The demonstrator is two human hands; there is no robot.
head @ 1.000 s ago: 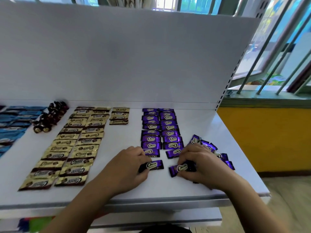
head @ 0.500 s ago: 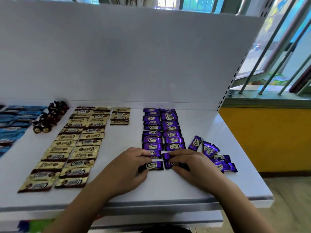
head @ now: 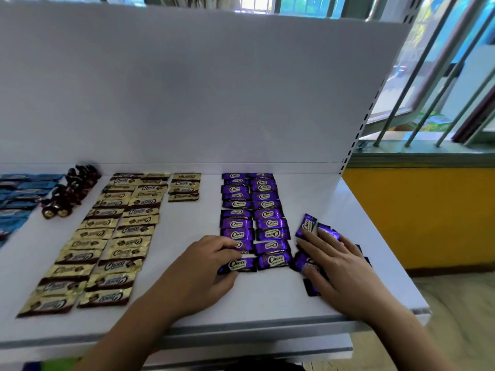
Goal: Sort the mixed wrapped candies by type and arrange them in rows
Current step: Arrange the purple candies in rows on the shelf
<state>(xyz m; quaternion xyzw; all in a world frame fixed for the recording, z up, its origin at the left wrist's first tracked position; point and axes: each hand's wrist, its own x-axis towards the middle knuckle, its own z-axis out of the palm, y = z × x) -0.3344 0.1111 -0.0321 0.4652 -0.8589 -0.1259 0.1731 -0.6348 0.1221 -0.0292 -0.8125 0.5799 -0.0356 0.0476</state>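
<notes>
The white shelf [head: 267, 303] carries gold Choco rows [head: 107, 245] at left and purple Choco rows [head: 254, 210] at centre. The right grip [head: 345, 271] lies flat, fingers [head: 313, 249] straight, on the loose purple pile [head: 308, 226] just right of those rows. The left grip [head: 206, 266] pinches one purple candy [head: 241, 264] at the left row's near end.

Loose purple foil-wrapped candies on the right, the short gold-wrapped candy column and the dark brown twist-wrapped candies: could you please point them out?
loose purple foil-wrapped candies [head: 308, 226]: head view, tilted far-left wrapper.
short gold-wrapped candy column [head: 184, 186]: head view, its centre.
dark brown twist-wrapped candies [head: 71, 192]: head view, cluster's centre.
</notes>
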